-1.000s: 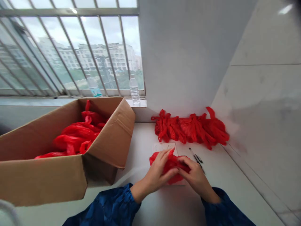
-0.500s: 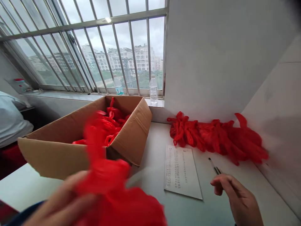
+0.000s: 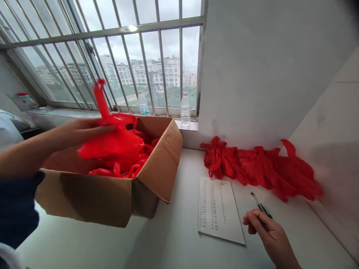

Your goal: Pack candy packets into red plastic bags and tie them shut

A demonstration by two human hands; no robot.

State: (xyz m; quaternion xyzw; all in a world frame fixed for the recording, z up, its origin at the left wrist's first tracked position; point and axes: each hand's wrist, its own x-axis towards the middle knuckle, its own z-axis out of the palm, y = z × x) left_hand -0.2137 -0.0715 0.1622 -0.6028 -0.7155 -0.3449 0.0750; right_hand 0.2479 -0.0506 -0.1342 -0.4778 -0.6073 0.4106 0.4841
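My left hand (image 3: 75, 130) is stretched out over the open cardboard box (image 3: 112, 198) and grips a bunched red plastic bag (image 3: 112, 140) above the other red bags lying inside. My right hand (image 3: 266, 233) rests on the white table beside a printed sheet of paper (image 3: 217, 209), fingers curled, right at the lower end of the black pens (image 3: 262, 207). Whether it holds a pen I cannot make out. A row of tied red bags (image 3: 260, 166) lies along the wall behind the sheet.
Two water bottles (image 3: 185, 110) stand on the windowsill behind the box, under a barred window. White walls close the table (image 3: 174, 239) at the back and right. A person's light sleeve (image 3: 8, 132) shows at the far left.
Both hands were folding the red bag on the sheet. My left hand then carried it leftward and up over the box; my right hand let go and stayed by the pens.
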